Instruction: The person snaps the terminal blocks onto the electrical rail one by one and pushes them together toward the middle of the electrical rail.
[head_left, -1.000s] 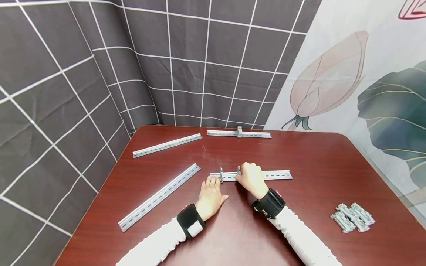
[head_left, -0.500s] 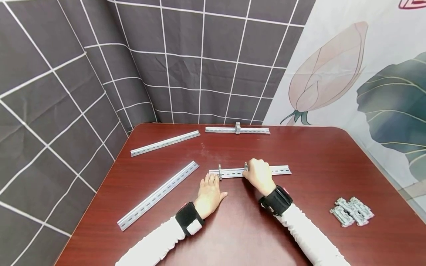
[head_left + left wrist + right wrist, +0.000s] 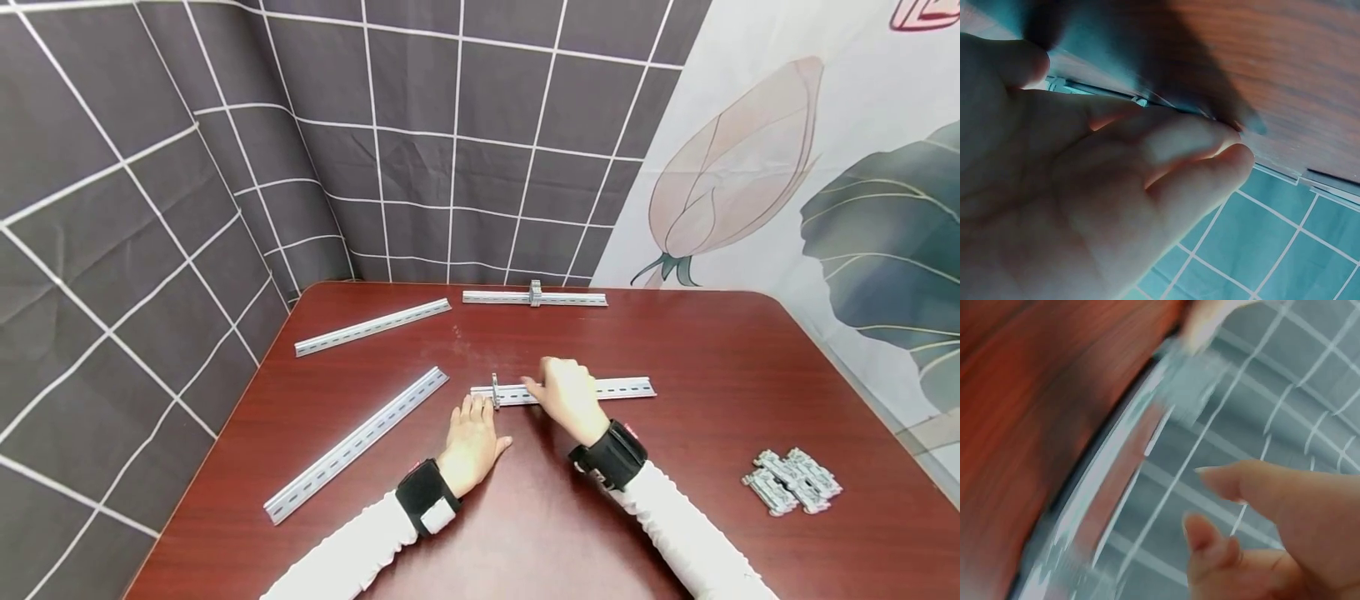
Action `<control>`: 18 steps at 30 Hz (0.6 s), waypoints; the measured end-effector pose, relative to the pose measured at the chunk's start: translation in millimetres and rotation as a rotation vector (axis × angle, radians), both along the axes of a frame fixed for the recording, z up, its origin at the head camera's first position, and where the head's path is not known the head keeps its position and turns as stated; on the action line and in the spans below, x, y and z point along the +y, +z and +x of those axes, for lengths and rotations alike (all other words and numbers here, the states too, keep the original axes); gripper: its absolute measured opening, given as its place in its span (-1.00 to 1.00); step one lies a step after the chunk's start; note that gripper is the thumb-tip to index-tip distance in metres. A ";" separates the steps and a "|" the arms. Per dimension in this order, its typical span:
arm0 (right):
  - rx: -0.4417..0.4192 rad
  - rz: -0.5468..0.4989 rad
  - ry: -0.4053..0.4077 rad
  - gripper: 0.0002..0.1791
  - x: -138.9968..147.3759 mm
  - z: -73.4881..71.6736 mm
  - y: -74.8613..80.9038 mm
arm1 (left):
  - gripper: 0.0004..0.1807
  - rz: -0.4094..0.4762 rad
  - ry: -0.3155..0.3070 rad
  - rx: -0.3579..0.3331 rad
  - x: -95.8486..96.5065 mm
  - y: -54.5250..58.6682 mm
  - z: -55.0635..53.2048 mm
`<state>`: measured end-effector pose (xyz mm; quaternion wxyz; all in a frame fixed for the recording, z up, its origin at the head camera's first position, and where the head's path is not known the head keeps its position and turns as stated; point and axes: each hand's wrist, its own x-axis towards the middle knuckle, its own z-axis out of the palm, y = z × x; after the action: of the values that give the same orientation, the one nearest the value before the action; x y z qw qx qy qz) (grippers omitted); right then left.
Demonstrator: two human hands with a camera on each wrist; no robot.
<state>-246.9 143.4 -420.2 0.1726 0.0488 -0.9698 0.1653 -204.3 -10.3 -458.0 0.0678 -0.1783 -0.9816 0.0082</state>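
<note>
A slotted metal DIN rail (image 3: 626, 387) lies crosswise before me. My left hand (image 3: 472, 446) rests at its left end, fingers straight, fingertips at the rail's edge beside an upright terminal block (image 3: 495, 392). Over the middle of the rail is my right hand (image 3: 568, 402), thumb stretched out to the left. In the right wrist view, the right thumb and fingers (image 3: 1260, 512) stand apart from the rail with nothing between them. That view also has a blurred second block (image 3: 1088, 575) on the rail, hidden behind the right hand in the head view.
Two more rails, a far-left rail (image 3: 372, 327) and a near-left rail (image 3: 356, 446), lie on the red-brown table (image 3: 675, 525). At the back, another rail (image 3: 573, 299) carries a grey block (image 3: 536, 293). Several loose terminal blocks (image 3: 792, 481) lie flat at the right.
My right hand first slid right along the rail with the second block, then let go and shifted back left, its thumb now extended. The left hand stays at the rail's left end.
</note>
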 end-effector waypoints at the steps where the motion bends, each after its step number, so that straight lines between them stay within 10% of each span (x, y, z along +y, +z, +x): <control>1: -0.005 -0.007 0.032 -0.63 -7.3 -0.1 -0.3 | -0.29 -0.006 0.003 -0.006 -0.2 -0.3 0.2; 18: -0.085 0.039 0.025 -0.75 -52.6 -9.7 -11.7 | -0.28 -0.015 0.016 0.022 -0.7 2.1 2.5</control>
<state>-256.6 90.8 -431.8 0.1283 0.0572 -0.9786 0.1503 -201.8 -11.0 -455.9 0.0774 -0.1708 -0.9821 0.0182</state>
